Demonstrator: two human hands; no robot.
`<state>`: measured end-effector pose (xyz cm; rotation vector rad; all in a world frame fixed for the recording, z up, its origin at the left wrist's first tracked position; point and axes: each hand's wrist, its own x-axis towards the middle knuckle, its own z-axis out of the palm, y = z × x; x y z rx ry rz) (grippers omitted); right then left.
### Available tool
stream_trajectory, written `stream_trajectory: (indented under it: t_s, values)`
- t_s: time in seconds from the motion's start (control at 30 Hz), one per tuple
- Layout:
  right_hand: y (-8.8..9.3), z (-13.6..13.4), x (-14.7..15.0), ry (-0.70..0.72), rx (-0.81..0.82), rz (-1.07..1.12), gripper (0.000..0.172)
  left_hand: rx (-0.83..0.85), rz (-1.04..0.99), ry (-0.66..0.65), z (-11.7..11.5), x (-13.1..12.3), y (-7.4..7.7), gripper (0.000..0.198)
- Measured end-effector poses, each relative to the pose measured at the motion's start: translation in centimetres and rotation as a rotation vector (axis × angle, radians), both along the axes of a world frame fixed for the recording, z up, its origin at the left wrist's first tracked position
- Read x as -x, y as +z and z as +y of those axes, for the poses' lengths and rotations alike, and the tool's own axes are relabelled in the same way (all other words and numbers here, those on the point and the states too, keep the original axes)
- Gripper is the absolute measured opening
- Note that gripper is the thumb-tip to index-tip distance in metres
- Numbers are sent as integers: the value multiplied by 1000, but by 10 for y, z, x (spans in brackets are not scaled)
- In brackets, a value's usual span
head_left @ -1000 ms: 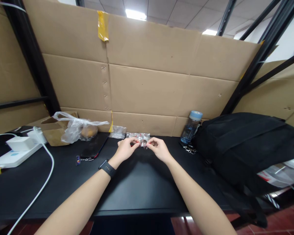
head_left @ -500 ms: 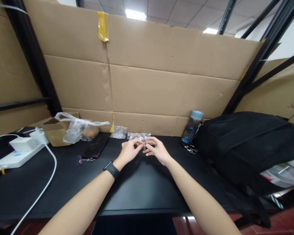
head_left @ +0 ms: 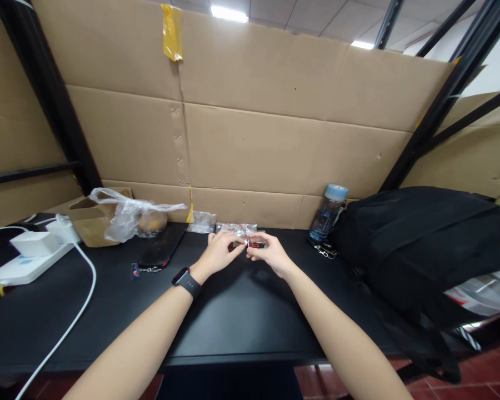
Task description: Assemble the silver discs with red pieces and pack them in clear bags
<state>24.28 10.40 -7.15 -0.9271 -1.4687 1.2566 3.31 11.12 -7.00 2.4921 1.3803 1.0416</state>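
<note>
Above the black tabletop (head_left: 250, 311), my left hand (head_left: 219, 253) and my right hand (head_left: 270, 254) meet fingertip to fingertip. Between them is a small shiny silver piece with a red cord (head_left: 255, 245); its exact kind is too small to make out. Both hands are closed in a pinch on it, and the fingers hide much of it. A dark watch (head_left: 186, 281) is on my left wrist. Right behind the fingers lies a clear plastic bag (head_left: 238, 227) with small red bits in it. Another flat clear bag (head_left: 202, 222) lies left of it.
To the left are a phone (head_left: 160, 250) with a charm, a tied plastic bag (head_left: 129, 216), a cardboard box (head_left: 94, 225) and a white power strip (head_left: 29, 266) with a cable. A water bottle (head_left: 327, 214) and black backpack (head_left: 420, 250) stand right. Cardboard (head_left: 254, 155) walls the back.
My right fingers have drawn in to a tighter pinch, and the red cord shows more beside them. The view has shifted slightly; the other things lie where they were.
</note>
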Motion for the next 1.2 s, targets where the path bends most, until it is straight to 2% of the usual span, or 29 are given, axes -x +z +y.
stream_trajectory:
  t_s: [0.1,0.2,0.27,0.43,0.63,0.8,1.03,1.2]
  values:
    - [5,1,-4,-51,-43,-29,51,-67,42,178,15,25,1,26]
    - [9,2,-8,-87,-74,-45,50,-23,90,391,33,53,-4,31]
    - [12,3,-11,-99,-73,-51,50,16,118,464,42,65,-10,36]
    - [14,3,-12,-104,-90,-58,49,49,193,485,51,72,-25,48]
    - [13,2,-13,-84,-103,-59,49,78,250,531,51,75,-27,62]
    - [14,3,-15,-79,-115,-69,48,109,310,554,54,75,-30,64]
    - [17,2,-15,-90,-125,-79,48,36,267,605,51,74,-31,45]
    - [21,2,-18,-120,-135,-96,48,5,177,641,46,70,-17,31]
